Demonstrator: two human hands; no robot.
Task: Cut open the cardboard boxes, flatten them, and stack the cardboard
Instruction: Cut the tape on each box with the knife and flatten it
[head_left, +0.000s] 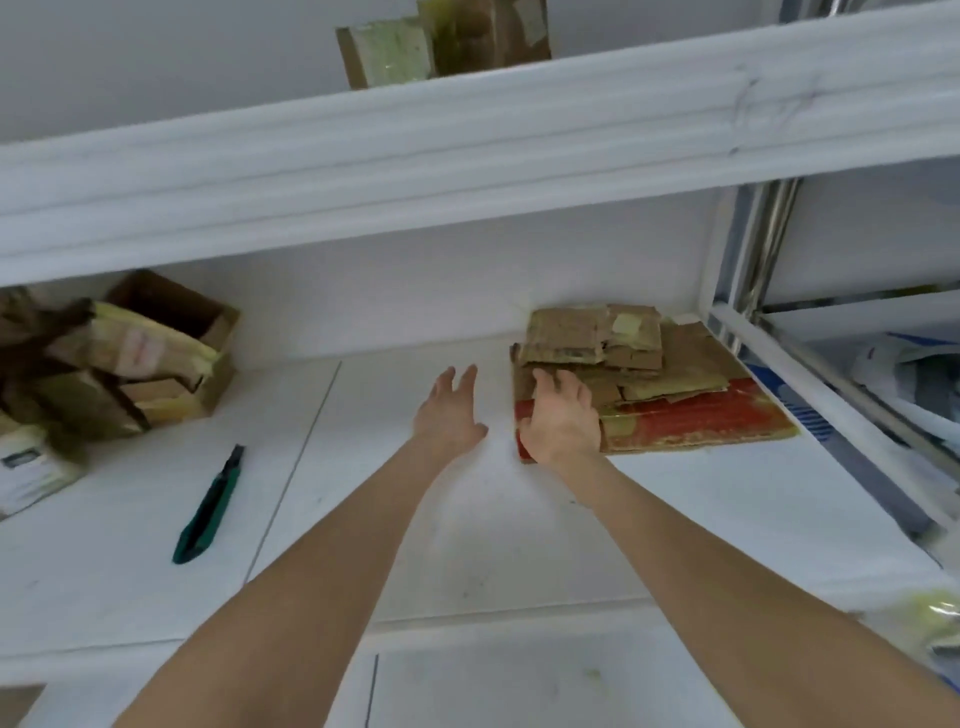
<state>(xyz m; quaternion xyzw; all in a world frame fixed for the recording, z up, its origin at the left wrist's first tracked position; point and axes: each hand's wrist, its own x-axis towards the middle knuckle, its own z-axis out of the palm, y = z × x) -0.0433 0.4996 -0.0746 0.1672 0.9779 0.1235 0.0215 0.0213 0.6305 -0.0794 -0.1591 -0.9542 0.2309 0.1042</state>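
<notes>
**Asker:** What's in view?

**Operator:** I see a stack of flattened cardboard (675, 410) at the right rear of the shelf (493, 519). My right hand (563, 421) is spread over its near left corner and grips nothing. Blur hides whether it presses or hovers. My left hand (452, 410), fingers straight and empty, is just beside the stack.

**Asker:** Risks?

**Operator:** The small top pieces (592, 332) look loose, so a sideways push could slide them off. The green knife (210, 506) lies well to the left, near the uncut boxes (130, 353). A careless sweep could catch it.

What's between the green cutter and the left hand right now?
Between green cutter and left hand: only bare white shelf, crossed by a thin seam line, per the head view.
</notes>
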